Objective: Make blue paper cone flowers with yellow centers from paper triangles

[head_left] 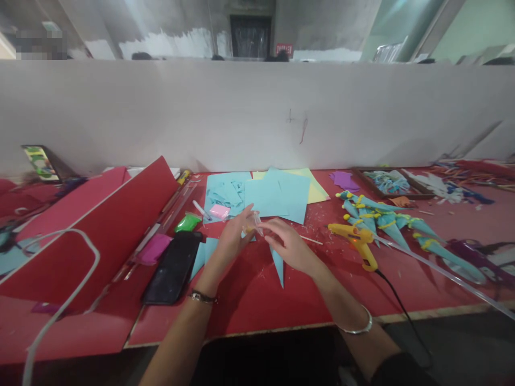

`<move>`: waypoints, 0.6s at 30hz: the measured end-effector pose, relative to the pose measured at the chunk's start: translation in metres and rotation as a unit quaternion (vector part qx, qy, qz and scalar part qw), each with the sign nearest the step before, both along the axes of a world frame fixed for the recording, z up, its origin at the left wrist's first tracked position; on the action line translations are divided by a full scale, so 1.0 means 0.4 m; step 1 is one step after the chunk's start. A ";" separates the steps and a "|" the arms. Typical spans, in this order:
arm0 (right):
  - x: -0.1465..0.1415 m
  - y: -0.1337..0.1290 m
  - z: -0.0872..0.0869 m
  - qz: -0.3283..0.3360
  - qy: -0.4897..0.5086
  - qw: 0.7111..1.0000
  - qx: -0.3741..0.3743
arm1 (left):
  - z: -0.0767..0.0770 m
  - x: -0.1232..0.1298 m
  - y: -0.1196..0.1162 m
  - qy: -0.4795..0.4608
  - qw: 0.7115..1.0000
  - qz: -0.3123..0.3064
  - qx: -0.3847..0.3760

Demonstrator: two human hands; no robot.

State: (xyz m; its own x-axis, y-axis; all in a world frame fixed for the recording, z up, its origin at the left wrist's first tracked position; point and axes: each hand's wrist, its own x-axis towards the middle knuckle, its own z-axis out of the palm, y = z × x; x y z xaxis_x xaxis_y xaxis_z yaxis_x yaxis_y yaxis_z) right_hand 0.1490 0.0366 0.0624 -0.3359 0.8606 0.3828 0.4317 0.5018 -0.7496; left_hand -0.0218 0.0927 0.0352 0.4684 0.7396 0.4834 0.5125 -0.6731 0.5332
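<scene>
My left hand (237, 231) and my right hand (290, 244) meet over the red table, their fingers closed on a small clear plastic packet (257, 222) with something yellowish at its left side. Beneath my right hand, a blue paper cone (277, 268) points toward the near edge. More folded blue paper (204, 251) lies left of my left hand. Beyond both hands are flat blue sheets (273, 195), and a pink packet (220, 212) sits near paper scraps.
A black phone (173, 271), a green packet (188, 222) and a magenta packet (153, 248) lie left, beside a tilted red board (104, 241). At right are a yellow glue gun (358, 241) with a cord, decorated blue cones (388, 222) and a tray (422, 190).
</scene>
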 end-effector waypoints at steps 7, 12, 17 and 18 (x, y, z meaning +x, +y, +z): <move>-0.020 0.041 -0.031 -0.028 0.025 0.999 -0.012 | -0.026 -0.015 -0.001 0.000 1.000 0.009 -0.008; -0.017 0.045 -0.038 -0.065 0.000 0.998 0.008 | -0.029 -0.016 0.001 0.051 0.998 0.028 0.029; -0.016 0.038 -0.036 -0.079 0.015 0.997 -0.022 | -0.032 -0.014 -0.001 0.078 0.996 0.008 0.052; -0.017 0.036 -0.037 -0.079 0.019 0.996 -0.033 | -0.033 -0.014 -0.002 0.080 0.995 0.007 0.052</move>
State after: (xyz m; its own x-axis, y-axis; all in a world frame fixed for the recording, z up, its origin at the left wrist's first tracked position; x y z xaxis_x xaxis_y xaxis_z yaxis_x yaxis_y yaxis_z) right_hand 0.1423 0.0508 0.0476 -0.1805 0.9255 0.3329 0.4726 0.3785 -0.7959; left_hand -0.0276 0.0919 0.0221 0.5361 0.6962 0.4773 0.5944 -0.7129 0.3721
